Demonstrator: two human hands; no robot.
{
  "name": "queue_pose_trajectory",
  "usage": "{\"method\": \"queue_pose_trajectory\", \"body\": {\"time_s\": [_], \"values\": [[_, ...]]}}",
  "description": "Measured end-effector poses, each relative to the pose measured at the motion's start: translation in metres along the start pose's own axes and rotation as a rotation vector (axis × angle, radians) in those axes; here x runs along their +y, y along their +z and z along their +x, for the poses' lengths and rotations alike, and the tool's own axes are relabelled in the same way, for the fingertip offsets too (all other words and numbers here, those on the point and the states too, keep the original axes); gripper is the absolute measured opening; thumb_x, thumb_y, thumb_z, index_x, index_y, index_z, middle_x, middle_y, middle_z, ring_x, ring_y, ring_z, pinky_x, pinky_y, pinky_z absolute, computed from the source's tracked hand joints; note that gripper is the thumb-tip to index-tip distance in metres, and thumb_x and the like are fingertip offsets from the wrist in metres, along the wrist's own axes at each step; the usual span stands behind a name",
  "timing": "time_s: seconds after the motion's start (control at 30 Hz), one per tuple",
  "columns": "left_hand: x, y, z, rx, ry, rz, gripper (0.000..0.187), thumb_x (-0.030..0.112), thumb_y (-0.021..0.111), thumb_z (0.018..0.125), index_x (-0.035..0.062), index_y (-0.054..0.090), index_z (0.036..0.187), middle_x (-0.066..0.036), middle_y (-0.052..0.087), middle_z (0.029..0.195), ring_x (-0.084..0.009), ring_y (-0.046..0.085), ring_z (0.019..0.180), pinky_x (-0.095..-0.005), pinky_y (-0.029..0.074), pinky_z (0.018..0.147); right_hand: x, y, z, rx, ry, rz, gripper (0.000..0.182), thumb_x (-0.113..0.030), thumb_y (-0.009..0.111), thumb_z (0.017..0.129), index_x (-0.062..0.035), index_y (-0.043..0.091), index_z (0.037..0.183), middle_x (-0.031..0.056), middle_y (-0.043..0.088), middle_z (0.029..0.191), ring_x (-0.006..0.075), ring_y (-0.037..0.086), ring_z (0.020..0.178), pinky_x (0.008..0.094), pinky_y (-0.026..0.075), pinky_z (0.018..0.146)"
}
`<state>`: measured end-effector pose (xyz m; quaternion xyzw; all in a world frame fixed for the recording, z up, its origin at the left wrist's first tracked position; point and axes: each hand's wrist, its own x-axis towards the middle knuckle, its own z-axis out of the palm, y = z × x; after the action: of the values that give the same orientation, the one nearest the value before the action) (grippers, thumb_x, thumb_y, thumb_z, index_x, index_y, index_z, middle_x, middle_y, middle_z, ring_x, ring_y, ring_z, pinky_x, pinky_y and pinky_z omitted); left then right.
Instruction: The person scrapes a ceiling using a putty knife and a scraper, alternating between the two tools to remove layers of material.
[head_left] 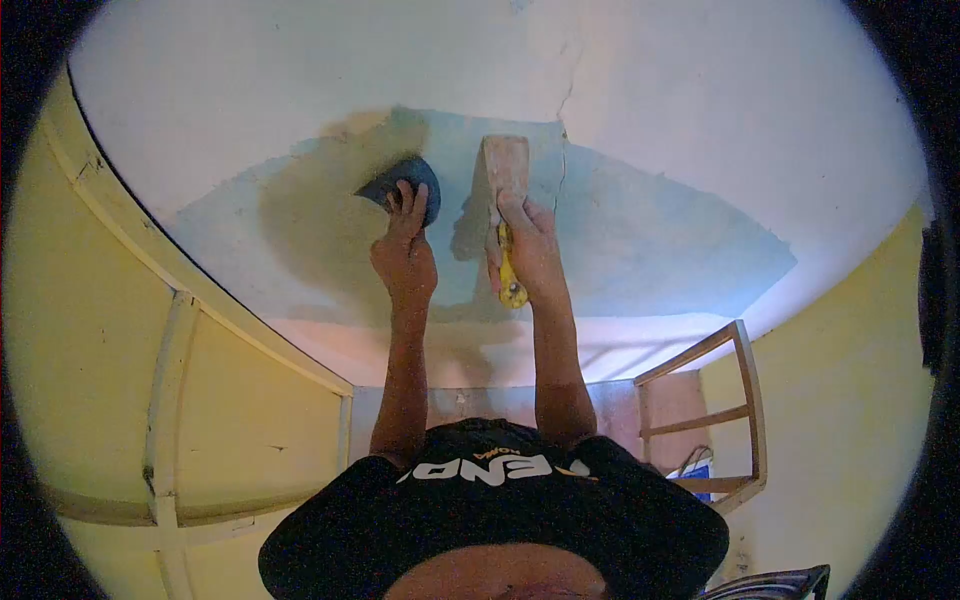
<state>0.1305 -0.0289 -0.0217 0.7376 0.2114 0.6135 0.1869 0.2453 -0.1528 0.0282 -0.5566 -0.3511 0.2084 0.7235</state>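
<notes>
My left hand is raised to the ceiling and presses a dark, rounded sanding pad against it, fingers spread over the pad. My right hand, just beside it, grips the yellow handle of a putty knife. Its wide pale blade lies flat against the ceiling. Both tools sit on a bluish-grey patch of ceiling with a darker, damp-looking area around the pad. Both forearms reach up from my black shirt.
A crack runs through the white ceiling just right of the blade. Yellow walls stand on both sides, with pale framed panels at the left. A wooden frame leans at the right, above a blue object.
</notes>
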Motion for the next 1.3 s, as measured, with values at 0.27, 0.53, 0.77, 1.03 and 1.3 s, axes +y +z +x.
{"method": "queue_pose_trajectory", "body": {"time_s": [0.27, 0.53, 0.77, 1.03, 1.3], "values": [[0.001, -0.003, -0.003, -0.06, -0.101, -0.011, 0.049, -0.002, 0.054, 0.089, 0.0147, 0.067, 0.133, -0.024, 0.056, 0.14, -0.0432, 0.05, 0.133, -0.045, 0.048, 0.106, -0.03, 0.009, -0.012, -0.042, 0.06, 0.094, 0.041, -0.039, 0.055, 0.104, -0.0031, 0.058, 0.083, 0.0058, 0.051, 0.051, 0.0176, 0.048, 0.033, 0.0324, 0.038, 0.031], [-0.003, 0.0, 0.003, -0.034, -0.059, 0.01, 0.048, -0.002, 0.054, 0.089, 0.0142, 0.068, 0.132, -0.023, 0.057, 0.139, -0.0434, 0.05, 0.134, -0.0458, 0.047, 0.107, -0.03, 0.016, -0.007, 0.032, 0.084, 0.134, 0.046, -0.044, 0.056, 0.103, -0.0004, 0.059, 0.088, 0.0064, 0.051, 0.052, 0.0191, 0.049, 0.034, 0.0337, 0.04, 0.033], [-0.004, 0.003, -0.001, -0.035, -0.054, 0.015, 0.048, -0.001, 0.054, 0.089, 0.0148, 0.068, 0.132, -0.025, 0.057, 0.139, -0.0433, 0.051, 0.133, -0.0454, 0.05, 0.104, -0.032, 0.009, -0.009, 0.002, 0.063, 0.09, 0.039, -0.039, 0.053, 0.105, -0.0035, 0.055, 0.087, 0.0052, 0.048, 0.051, 0.0183, 0.045, 0.032, 0.0323, 0.038, 0.031], [0.0, -0.004, 0.002, -0.078, -0.084, 0.035, 0.05, -0.001, 0.051, 0.09, 0.0161, 0.067, 0.134, -0.024, 0.057, 0.14, -0.0436, 0.051, 0.133, -0.046, 0.05, 0.103, -0.044, 0.004, -0.012, -0.023, 0.087, 0.101, 0.04, -0.038, 0.053, 0.105, -0.0038, 0.053, 0.085, 0.0058, 0.048, 0.05, 0.0186, 0.046, 0.031, 0.0315, 0.037, 0.03], [-0.003, -0.001, -0.002, -0.055, -0.094, -0.015, 0.05, 0.0, 0.052, 0.09, 0.0153, 0.066, 0.135, -0.023, 0.056, 0.142, -0.044, 0.048, 0.135, -0.0462, 0.047, 0.107, -0.047, -0.01, -0.007, -0.058, 0.075, 0.132, 0.041, -0.038, 0.053, 0.105, -0.0012, 0.057, 0.086, 0.0059, 0.047, 0.049, 0.0183, 0.046, 0.031, 0.0316, 0.038, 0.03]]}}
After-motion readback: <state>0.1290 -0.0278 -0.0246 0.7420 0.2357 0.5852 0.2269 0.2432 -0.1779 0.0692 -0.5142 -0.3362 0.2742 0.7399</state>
